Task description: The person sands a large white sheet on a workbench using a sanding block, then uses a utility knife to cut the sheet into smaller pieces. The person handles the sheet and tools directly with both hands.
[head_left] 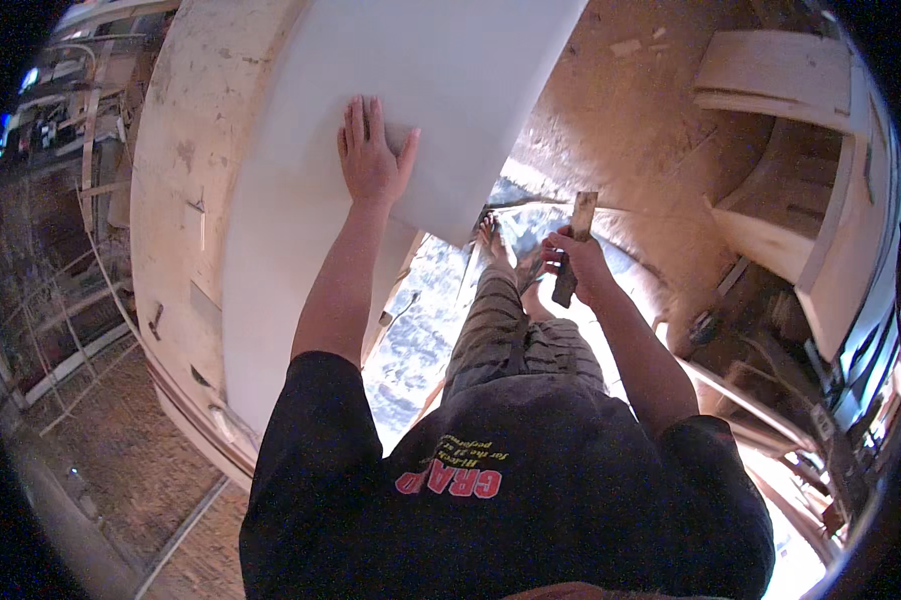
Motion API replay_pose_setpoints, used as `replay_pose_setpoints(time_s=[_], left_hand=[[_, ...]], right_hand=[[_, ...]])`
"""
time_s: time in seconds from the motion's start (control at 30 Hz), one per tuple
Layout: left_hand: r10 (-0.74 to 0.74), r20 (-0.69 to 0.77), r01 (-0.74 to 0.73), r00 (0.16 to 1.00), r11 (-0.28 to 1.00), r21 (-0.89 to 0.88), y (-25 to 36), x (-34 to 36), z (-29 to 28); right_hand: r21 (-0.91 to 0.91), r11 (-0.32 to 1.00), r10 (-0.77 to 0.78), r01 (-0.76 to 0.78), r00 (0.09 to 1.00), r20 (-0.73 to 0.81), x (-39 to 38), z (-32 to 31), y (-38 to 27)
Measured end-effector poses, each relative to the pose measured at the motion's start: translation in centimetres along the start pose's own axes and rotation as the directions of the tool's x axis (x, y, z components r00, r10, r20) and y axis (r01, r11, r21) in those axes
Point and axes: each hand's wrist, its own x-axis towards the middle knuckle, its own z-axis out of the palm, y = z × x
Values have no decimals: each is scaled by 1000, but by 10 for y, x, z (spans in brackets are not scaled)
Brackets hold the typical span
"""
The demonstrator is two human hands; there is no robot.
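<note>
My left hand [375,165] lies flat with spread fingers on a large, smooth white panel [300,180]. The panel rests along a wooden bench [190,130], and one corner of it juts out toward my legs. In my right hand [587,268] is a short, narrow wooden block [584,210], worn and dark toward its lower end. My fingers wrap round its middle, and it is held upright, away from the panel. Part of the block is hidden behind the fingers.
Pale wooden furniture parts [770,85] stand at the right on a brown dirt floor [630,110]. Lengths of timber [755,405] lie at the lower right. Bright sunlight falls round my bare feet. Dim frames and rails [80,190] fill the far left.
</note>
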Motion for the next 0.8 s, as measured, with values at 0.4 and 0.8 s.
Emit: replay_pose_setpoints(time_s=[0.4,0.8], left_hand=[[49,-44,-49,998,999,-2,-9,-1,20],[42,-33,-43,999,998,-46,-11,-4,23]], right_hand=[[240,936,-275,256,960,48,-6,135,76],[512,741,-466,435,881,-75,30,161,117]])
